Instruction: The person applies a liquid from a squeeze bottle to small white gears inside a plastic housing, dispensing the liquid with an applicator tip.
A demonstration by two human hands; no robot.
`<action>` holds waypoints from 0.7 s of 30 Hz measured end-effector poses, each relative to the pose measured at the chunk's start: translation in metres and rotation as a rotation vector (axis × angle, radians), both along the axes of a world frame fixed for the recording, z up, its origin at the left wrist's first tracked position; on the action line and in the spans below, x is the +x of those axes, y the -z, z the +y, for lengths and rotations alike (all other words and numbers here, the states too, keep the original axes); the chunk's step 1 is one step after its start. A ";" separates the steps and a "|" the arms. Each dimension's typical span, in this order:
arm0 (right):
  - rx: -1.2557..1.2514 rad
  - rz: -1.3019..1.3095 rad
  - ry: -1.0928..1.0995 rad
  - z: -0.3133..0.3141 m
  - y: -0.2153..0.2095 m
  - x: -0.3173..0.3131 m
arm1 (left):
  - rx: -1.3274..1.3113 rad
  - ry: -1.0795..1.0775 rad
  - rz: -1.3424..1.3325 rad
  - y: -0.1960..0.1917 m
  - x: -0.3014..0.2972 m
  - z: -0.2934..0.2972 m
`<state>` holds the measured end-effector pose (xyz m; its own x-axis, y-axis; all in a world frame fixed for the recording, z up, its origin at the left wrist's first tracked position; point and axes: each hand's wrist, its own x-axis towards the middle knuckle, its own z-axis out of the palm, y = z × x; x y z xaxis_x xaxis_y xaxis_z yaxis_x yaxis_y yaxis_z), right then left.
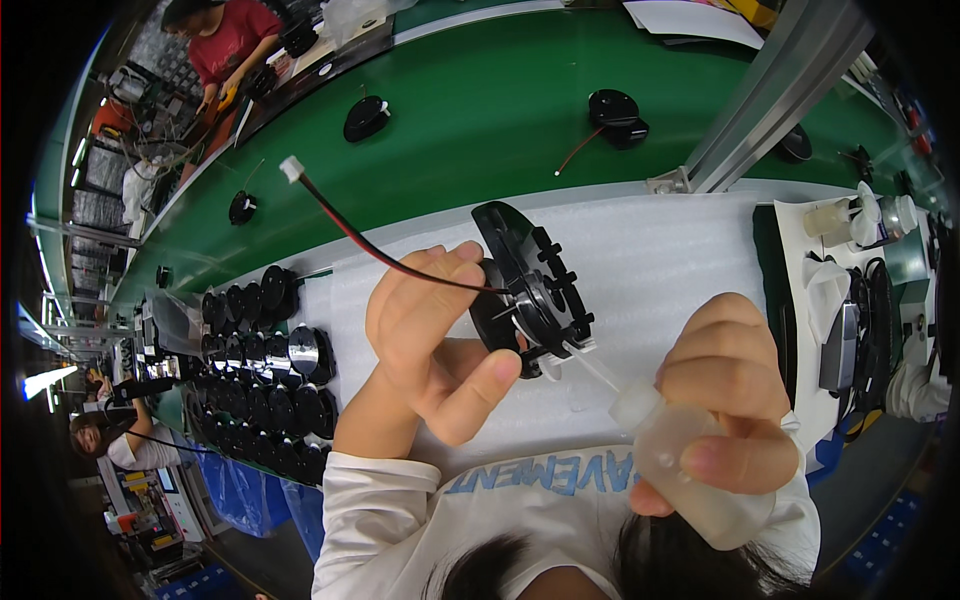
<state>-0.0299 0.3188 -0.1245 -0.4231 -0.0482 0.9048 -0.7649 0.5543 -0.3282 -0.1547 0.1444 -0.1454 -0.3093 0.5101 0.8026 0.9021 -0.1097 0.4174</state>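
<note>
My left hand [425, 340] grips a black round plastic part [530, 275] with pegs along its edge, tilted up above a white foam sheet [660, 260]. From this part a red and black wire pair [365, 245] runs up to the left and ends in a white plug [291, 168]. Closed round a translucent squeeze bottle [690, 465], my right hand [730, 375] tilts it toward the part. The bottle's thin nozzle [592, 366] reaches the lower edge of the part; I cannot tell whether it touches.
Rows of black round parts [265, 375] stand at the left. Beyond the foam runs a green belt [480, 120] carrying several black units [367, 118]. A metal post [755, 110] rises at the right, near bottles [865, 218] on a side table. Co-workers [228, 45] sit farther off.
</note>
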 end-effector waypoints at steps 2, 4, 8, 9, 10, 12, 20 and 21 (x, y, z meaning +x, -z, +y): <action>0.006 0.013 0.009 0.000 -0.001 0.001 | 0.034 0.017 -0.095 0.002 0.001 0.002; 0.018 0.019 0.011 0.000 -0.001 0.001 | 0.022 0.019 -0.166 0.008 0.001 -0.002; 0.017 0.083 0.015 -0.002 0.003 -0.004 | 0.046 -0.008 0.322 0.004 -0.009 0.010; 0.003 0.105 0.015 -0.003 0.003 -0.004 | 0.044 -0.011 0.321 0.005 -0.009 0.010; -0.009 0.128 0.017 -0.003 0.004 -0.004 | 0.040 -0.017 0.257 0.007 -0.009 0.011; 0.015 0.139 0.006 0.000 0.004 -0.006 | 0.002 -0.078 0.208 0.004 -0.007 0.011; 0.043 0.111 -0.013 0.002 0.005 -0.007 | 0.028 -0.012 0.126 0.003 -0.008 0.014; 0.047 0.099 -0.007 0.001 0.005 -0.007 | 0.073 -0.012 0.134 0.003 -0.008 0.015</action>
<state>-0.0367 0.3202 -0.1297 -0.3317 -0.0945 0.9386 -0.7963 0.5615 -0.2249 -0.1631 0.1595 -0.1488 -0.2028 0.4459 0.8718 0.9507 -0.1237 0.2845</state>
